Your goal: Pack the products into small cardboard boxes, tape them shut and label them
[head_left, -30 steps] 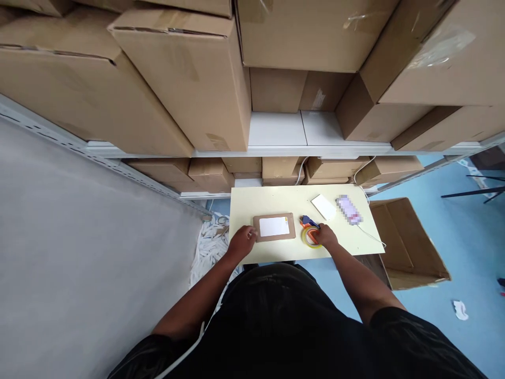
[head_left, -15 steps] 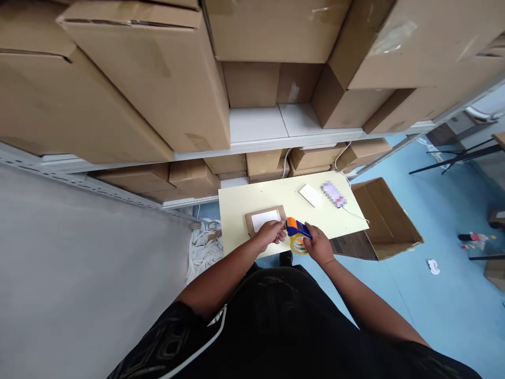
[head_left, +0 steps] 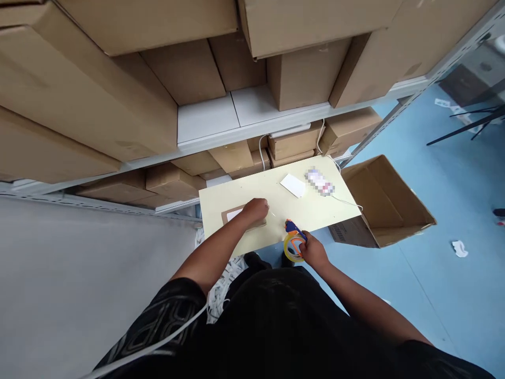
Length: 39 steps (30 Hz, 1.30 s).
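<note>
Holding tape dispenser (head_left: pixel 292 229): right hand (head_left: pixel 314 250) | left hand (head_left: pixel 255 209): now farther off

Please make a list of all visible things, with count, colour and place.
Wall: 1, grey, left side
Floor: 1, blue, right side
Shelf unit: 1, whitish, far side
Boxes: over ten, brown, on shelves
Table: 1, pale yellow, centre
Flat parcel: 1, brown with white label, table's left
Card-like item: 1, white, table's far side
Blurred item: 1, pale, right of it
Tape dispenser: 1, blue-orange with yellow roll, table's near edge
Cables: at least 3, white, shelf, table, left sleeve
Open box: 1, brown, right of table
Strips: a heap, white, floor
Crumpled piece: 1, white, floor right
Shoes: 2, black, near table
Left grip: 1, bare, at parcel
Right grip: 1, bare, on dispenser
</note>
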Each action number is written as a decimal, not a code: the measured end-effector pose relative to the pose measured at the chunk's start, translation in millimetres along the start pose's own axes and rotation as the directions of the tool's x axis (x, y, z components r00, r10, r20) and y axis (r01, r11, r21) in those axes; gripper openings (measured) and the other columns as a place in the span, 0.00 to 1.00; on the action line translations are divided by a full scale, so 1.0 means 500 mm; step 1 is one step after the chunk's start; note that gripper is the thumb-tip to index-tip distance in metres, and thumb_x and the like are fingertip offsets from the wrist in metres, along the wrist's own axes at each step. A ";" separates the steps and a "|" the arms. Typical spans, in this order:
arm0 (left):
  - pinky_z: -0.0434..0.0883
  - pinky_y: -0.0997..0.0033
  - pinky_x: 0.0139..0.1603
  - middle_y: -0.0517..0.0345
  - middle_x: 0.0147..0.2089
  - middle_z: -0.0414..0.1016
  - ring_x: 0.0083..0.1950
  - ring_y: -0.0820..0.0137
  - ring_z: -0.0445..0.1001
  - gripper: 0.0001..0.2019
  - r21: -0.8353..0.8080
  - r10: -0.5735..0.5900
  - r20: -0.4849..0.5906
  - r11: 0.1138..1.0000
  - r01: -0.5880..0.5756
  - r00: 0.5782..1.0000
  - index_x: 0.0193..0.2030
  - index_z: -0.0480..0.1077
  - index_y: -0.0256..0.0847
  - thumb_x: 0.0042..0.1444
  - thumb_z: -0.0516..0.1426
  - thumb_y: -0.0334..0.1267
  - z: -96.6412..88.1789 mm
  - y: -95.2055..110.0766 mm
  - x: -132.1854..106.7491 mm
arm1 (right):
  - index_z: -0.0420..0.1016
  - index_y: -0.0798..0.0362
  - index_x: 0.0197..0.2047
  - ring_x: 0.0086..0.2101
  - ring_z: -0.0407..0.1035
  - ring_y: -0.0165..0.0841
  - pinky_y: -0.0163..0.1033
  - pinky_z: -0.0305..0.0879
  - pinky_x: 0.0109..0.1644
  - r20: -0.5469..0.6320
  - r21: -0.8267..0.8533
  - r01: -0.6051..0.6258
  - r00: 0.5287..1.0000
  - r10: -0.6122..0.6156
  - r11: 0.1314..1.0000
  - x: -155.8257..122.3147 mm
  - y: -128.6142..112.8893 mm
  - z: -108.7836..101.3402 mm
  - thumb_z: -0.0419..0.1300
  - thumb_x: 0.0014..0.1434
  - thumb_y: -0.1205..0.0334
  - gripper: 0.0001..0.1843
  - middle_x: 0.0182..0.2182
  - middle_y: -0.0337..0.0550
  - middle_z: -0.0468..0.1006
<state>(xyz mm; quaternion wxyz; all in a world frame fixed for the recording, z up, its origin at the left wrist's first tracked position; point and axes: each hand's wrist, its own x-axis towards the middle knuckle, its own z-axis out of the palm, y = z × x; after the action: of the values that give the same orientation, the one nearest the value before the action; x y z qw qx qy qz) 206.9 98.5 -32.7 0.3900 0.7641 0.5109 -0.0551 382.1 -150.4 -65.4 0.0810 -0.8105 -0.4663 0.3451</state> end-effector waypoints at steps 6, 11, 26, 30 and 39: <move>0.52 0.36 0.69 0.36 0.48 0.77 0.63 0.43 0.63 0.10 0.262 0.008 0.013 0.965 -0.011 1.000 0.37 0.79 0.38 0.47 0.62 0.34 0.031 0.010 0.112 | 0.67 0.55 0.59 0.42 0.78 0.44 0.40 0.65 0.42 0.106 -0.046 -0.059 0.992 0.063 0.997 0.038 -0.052 0.041 0.52 0.62 0.67 0.22 0.44 0.55 0.82; 0.70 0.47 0.57 0.33 0.50 0.75 0.56 0.45 0.70 0.17 0.341 -0.031 0.058 0.940 0.010 0.998 0.45 0.78 0.33 0.46 0.63 0.32 0.065 -0.034 0.120 | 0.68 0.55 0.56 0.44 0.78 0.45 0.40 0.65 0.43 0.194 -0.029 -0.004 0.981 0.009 1.000 0.045 -0.078 0.101 0.55 0.60 0.68 0.20 0.45 0.55 0.82; 0.54 0.46 0.75 0.43 0.78 0.51 0.78 0.48 0.50 0.26 0.139 -0.088 -0.253 0.982 0.127 0.964 0.64 0.68 0.39 0.66 0.54 0.52 -0.054 -0.266 -0.068 | 0.66 0.53 0.62 0.45 0.78 0.42 0.38 0.66 0.42 0.174 0.042 -0.082 0.982 0.074 0.996 0.047 -0.161 0.196 0.55 0.65 0.60 0.23 0.45 0.50 0.83; 0.61 0.56 0.73 0.39 0.81 0.38 0.77 0.48 0.54 0.43 0.073 -0.127 -0.140 0.988 0.139 0.982 0.75 0.54 0.35 0.58 0.62 0.52 -0.027 -0.357 -0.195 | 0.68 0.54 0.59 0.46 0.78 0.42 0.37 0.66 0.41 0.155 -0.010 -0.112 0.982 0.112 0.994 0.118 -0.213 0.163 0.56 0.66 0.57 0.20 0.46 0.52 0.83; 0.41 0.43 0.78 0.45 0.81 0.37 0.80 0.45 0.36 0.57 0.459 0.291 -0.132 0.865 -0.202 0.948 0.79 0.48 0.43 0.48 0.67 0.62 0.048 -0.337 -0.243 | 0.68 0.52 0.60 0.45 0.78 0.42 0.37 0.67 0.39 0.251 -0.136 0.032 0.968 0.003 0.990 0.294 -0.292 0.072 0.63 0.60 0.61 0.25 0.47 0.51 0.82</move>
<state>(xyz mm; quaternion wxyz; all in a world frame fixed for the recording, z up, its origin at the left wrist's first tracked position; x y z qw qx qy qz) 18.2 22.8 -81.6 0.1587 0.8930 0.4189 -0.0430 305.1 42.5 -97.2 -0.0325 -0.7607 -0.5015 0.4108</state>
